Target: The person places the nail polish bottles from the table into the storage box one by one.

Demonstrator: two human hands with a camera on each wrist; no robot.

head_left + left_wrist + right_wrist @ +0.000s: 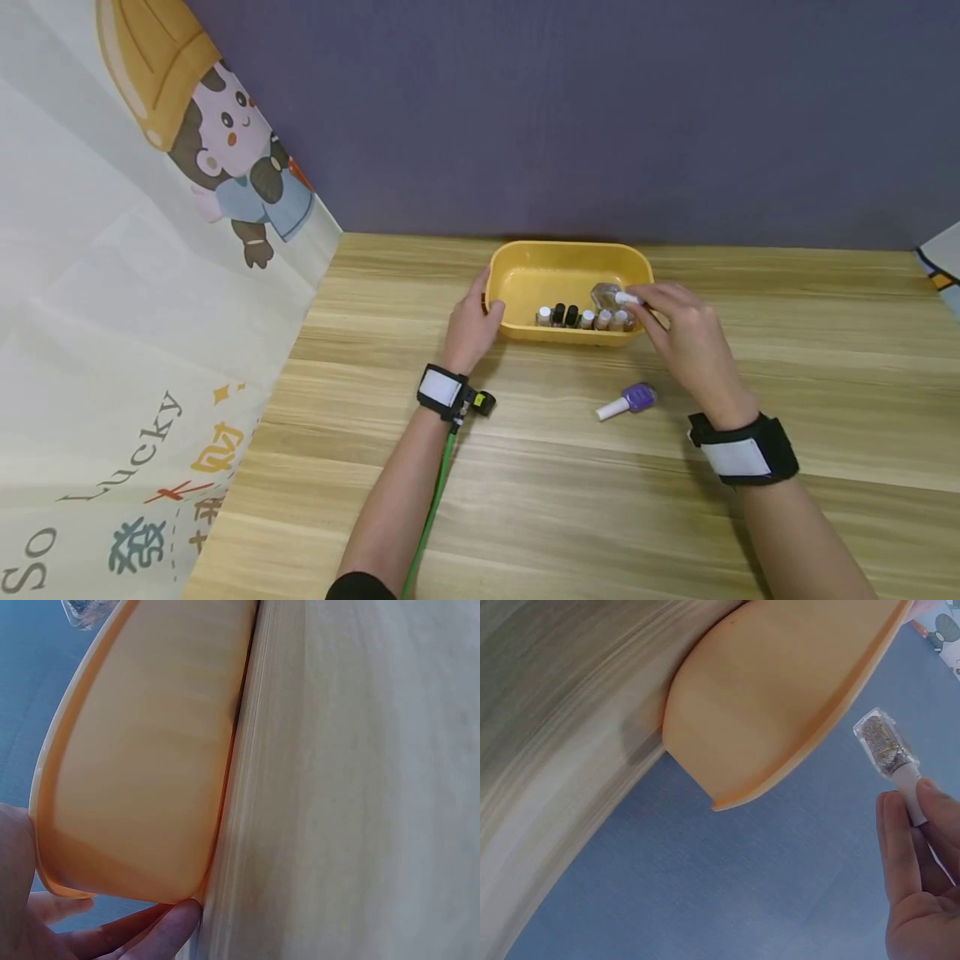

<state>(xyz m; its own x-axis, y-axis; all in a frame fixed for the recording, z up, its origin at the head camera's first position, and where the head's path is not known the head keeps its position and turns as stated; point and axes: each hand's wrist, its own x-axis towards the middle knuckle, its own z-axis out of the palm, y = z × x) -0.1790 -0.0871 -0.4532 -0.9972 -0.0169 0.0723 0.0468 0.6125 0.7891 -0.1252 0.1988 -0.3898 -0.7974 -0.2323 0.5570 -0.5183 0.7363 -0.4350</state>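
My right hand (692, 346) pinches a nail polish bottle (885, 742) by its white cap. Glitter shows inside the clear glass, and the bottle is held above the right part of a yellow plastic basket (525, 332). My left hand (471, 330) grips that basket at its left end, thumb near the front rim and fingers around the end wall. Inside, along the front wall, several nail polish bottles stand in a row with white and black caps (572, 315). On the table in front of the basket lies a purple nail polish bottle (639, 397) with a white cap.
The basket sits on a wood-grain table (540, 500), close to a dark blue upright panel (570, 117) at the back. A white printed sheet (112, 275) covers the left side. A green cable (431, 508) runs along the left forearm.
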